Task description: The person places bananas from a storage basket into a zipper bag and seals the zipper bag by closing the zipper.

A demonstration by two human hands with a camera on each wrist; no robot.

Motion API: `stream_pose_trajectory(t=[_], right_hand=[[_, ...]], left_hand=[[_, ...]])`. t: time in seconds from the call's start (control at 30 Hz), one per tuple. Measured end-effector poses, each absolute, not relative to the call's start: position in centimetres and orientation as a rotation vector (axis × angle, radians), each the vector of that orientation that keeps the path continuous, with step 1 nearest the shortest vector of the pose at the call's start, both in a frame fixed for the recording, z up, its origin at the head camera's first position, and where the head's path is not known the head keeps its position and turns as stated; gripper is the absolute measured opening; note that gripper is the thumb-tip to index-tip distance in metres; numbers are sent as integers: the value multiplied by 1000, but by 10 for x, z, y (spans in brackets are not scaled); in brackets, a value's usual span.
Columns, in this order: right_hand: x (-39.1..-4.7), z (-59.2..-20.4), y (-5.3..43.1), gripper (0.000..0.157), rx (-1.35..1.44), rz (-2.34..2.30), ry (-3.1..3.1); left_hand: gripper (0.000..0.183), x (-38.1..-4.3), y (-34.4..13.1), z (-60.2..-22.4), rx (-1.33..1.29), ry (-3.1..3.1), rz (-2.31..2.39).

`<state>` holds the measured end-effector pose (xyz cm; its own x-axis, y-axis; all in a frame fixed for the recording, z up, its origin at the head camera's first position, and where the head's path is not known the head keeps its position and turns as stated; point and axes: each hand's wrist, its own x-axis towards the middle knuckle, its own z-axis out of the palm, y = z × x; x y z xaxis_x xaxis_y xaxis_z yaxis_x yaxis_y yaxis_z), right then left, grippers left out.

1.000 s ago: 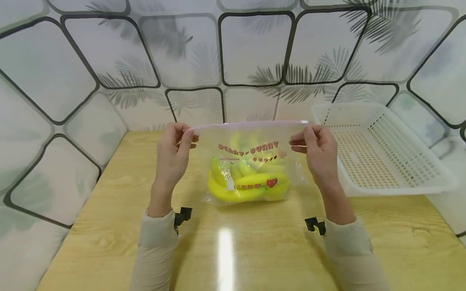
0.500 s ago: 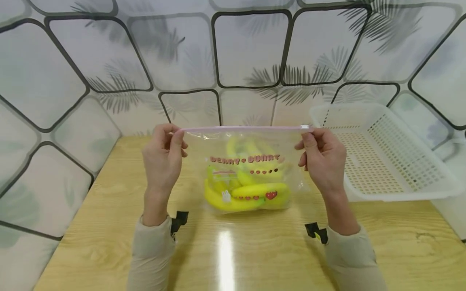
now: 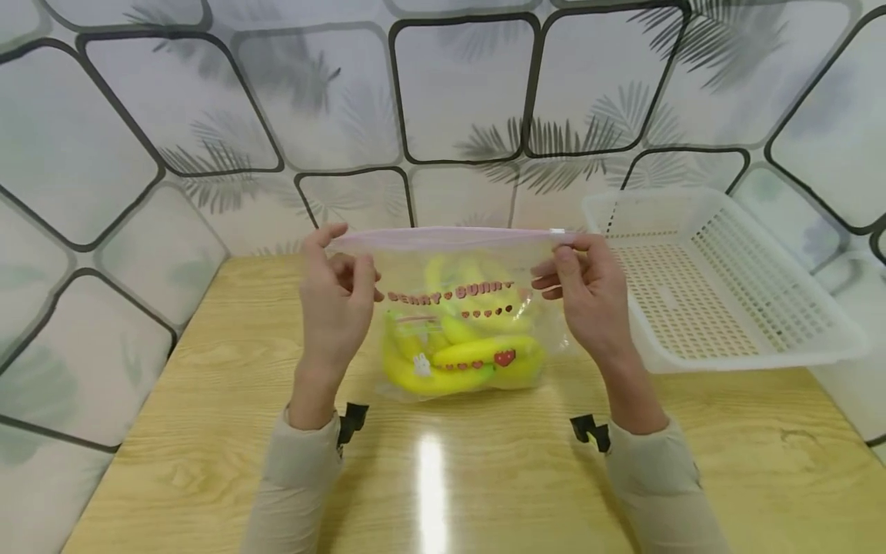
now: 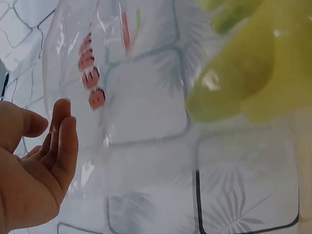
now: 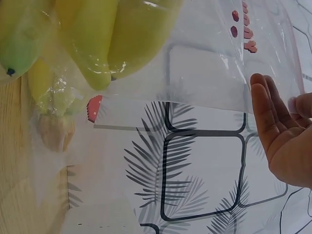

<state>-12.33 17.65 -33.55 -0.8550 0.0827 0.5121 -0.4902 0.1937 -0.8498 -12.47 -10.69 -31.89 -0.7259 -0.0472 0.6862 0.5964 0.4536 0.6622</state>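
A clear zip bag (image 3: 477, 265) with a pinkish top strip and red "Berry Bunny" lettering stands upright on the table. Yellow bananas (image 3: 484, 352) fill its lower part, their shapes showing through the plastic. At the bag's upper right corner, just by the white slider (image 3: 557, 231), my right hand (image 3: 597, 296) pinches the top edge. My left hand (image 3: 335, 304) is at the upper left corner, its thumb and index finger spread apart. In the left wrist view, the left hand's fingers (image 4: 68, 146) curve loosely beside the plastic, with a gap between them and the thumb.
To the right stands a white perforated plastic basket (image 3: 747, 362), close beside my right hand. The wooden table (image 3: 208, 431) ends at a patterned wall covering (image 3: 464, 85) behind the bag. A black piece (image 3: 353, 422) shows at the left cuff, another at the right.
My left thumb and index finger have parted from their pinch on the bag's left corner, and that hand has shifted right. The stretched top strip has slackened. My right hand keeps its pinch.
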Motion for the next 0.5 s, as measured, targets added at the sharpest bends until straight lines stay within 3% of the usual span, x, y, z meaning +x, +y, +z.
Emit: stream_pose_trajectory(t=[0.27, 0.5], right_hand=[[-123, -336, 176, 25, 432, 1736, -2001], [-123, -336, 176, 20, 510, 1658, -1922]], left_hand=[[30, -124, -47, -288, -915, -2197, -800], [29, -128, -6, -263, -1015, -2358, -554]])
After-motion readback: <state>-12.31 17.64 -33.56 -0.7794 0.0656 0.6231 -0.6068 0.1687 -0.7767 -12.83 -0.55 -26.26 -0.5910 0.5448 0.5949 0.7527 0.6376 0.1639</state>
